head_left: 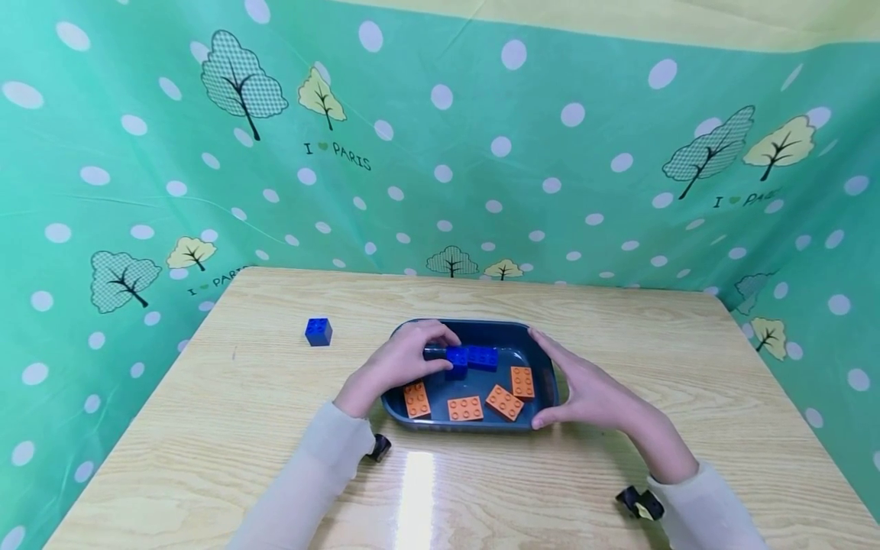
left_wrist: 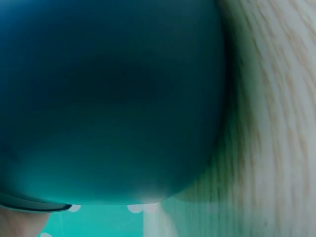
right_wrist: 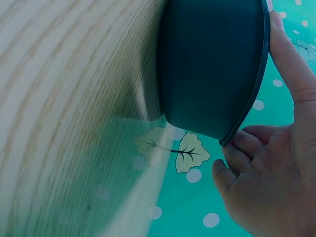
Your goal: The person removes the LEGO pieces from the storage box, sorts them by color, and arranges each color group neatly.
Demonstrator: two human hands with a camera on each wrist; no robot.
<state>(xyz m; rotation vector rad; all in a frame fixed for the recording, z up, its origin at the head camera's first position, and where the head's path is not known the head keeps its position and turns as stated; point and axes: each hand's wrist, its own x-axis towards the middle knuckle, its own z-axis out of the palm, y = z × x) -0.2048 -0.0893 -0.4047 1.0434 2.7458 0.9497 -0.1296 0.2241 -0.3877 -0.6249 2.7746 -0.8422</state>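
A dark blue tray (head_left: 440, 426) sits on the table with several orange bricks (head_left: 465, 409) and a blue brick (head_left: 483, 357) inside. My left hand (head_left: 404, 357) reaches over its left end and pinches another blue brick (head_left: 457, 362) between thumb and fingers, beside the first one. At the right end, my right hand (head_left: 584, 389) holds the tray, thumb at the near rim and fingers at the far rim. The right wrist view shows those fingertips (right_wrist: 236, 148) on the rim. In the left wrist view the tray's outer wall (left_wrist: 108, 98) hides most of the left hand.
One more blue brick (head_left: 318, 331) stands on the wooden table (head_left: 619, 321), left of the tray. A green dotted curtain (head_left: 440, 153) hangs behind the table and along both sides. Black straps (head_left: 639, 504) show at both wrists.
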